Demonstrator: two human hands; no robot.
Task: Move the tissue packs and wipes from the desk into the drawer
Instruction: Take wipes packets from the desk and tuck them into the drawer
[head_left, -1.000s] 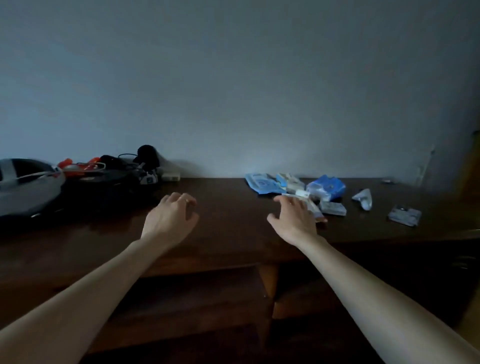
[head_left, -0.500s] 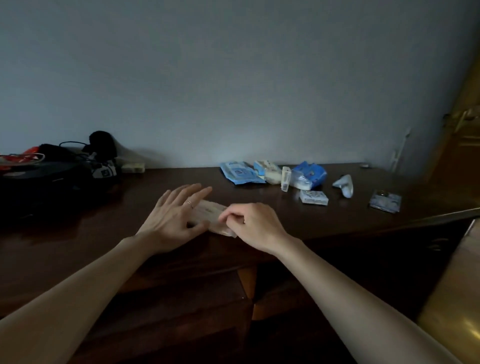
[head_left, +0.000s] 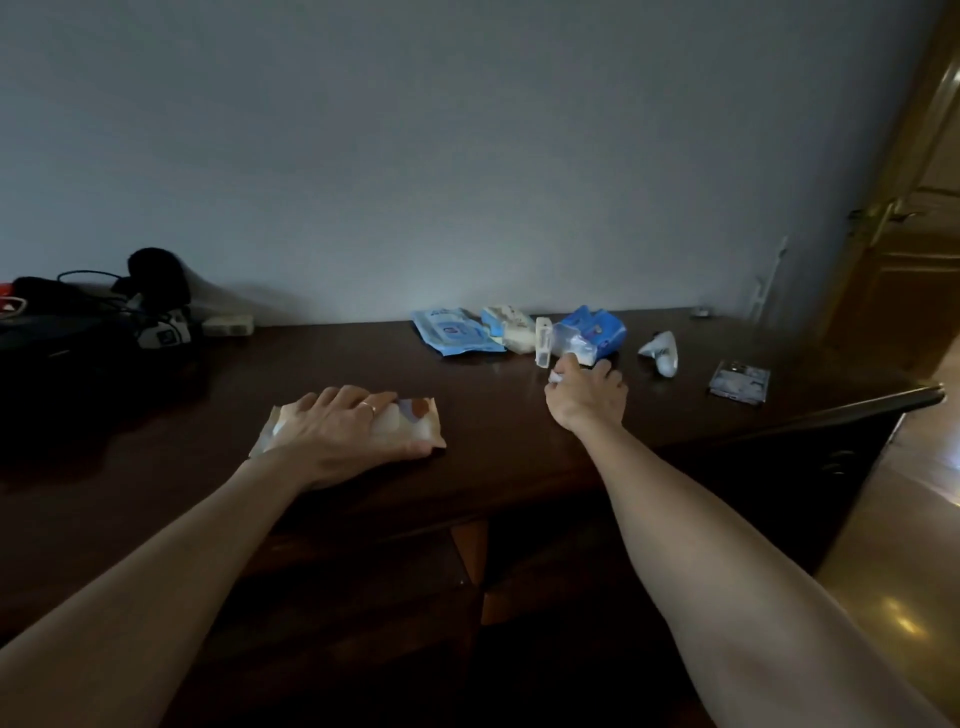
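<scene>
A peach-and-white wipes pack (head_left: 415, 415) lies near the front of the dark wooden desk (head_left: 493, 447). My left hand (head_left: 343, 431) lies over it, fingers across the top and thumb at its near edge. Further back, my right hand (head_left: 587, 397) curls over a small white tissue pack (head_left: 556, 376), mostly hidden by the fingers. Behind it sit a flat blue wipes pack (head_left: 457, 338), a white and blue pack (head_left: 511, 327), a small clear upright pack (head_left: 543, 348) and a blue tissue pack (head_left: 597, 330). The drawer fronts (head_left: 363, 597) below the desk are dark.
A crumpled white item (head_left: 662, 353) and a clear flat pack (head_left: 738, 382) lie at the desk's right end. Black gear with cables (head_left: 104, 322) fills the back left. A wooden door (head_left: 914, 270) stands at the far right, above a glossy floor.
My right hand let go of the peach pack and reached back to the small white tissue pack. My left hand settled on the peach pack. The view shifted right.
</scene>
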